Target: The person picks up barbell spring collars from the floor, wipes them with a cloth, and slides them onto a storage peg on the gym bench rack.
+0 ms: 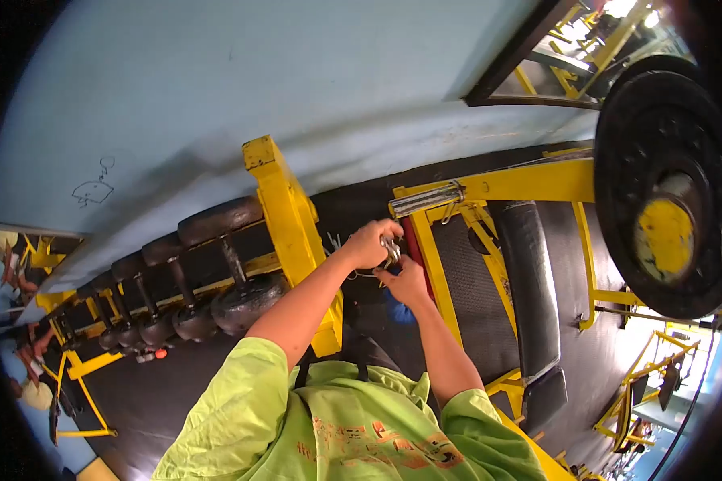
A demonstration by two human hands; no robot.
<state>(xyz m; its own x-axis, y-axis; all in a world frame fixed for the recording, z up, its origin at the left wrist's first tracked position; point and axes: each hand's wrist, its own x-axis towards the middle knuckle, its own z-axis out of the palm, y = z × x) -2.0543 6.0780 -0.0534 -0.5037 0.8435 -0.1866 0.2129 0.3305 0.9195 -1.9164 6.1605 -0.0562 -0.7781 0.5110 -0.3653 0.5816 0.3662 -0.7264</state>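
My left hand [369, 245] is closed on a small shiny metal piece [391, 252], perhaps a clip or collar; its exact kind is hard to make out. My right hand [406, 280] grips the lower side of the same piece, fingers curled. Just above and to the right of my hands, a chrome bar sleeve [427, 200] sticks out from a yellow beam [529, 181]. A wire spring clip [457, 191] sits around the sleeve near the beam. Something blue [399, 309], partly hidden by my right forearm, lies below my hands.
Black dumbbells [237, 260] rest on a rack at left, beside a yellow post [285, 220]. A padded black bench [529, 280] stands right. A large black weight plate [662, 184] hangs at far right. A mirror [569, 60] is on the blue wall [257, 88]. Other people appear at far left.
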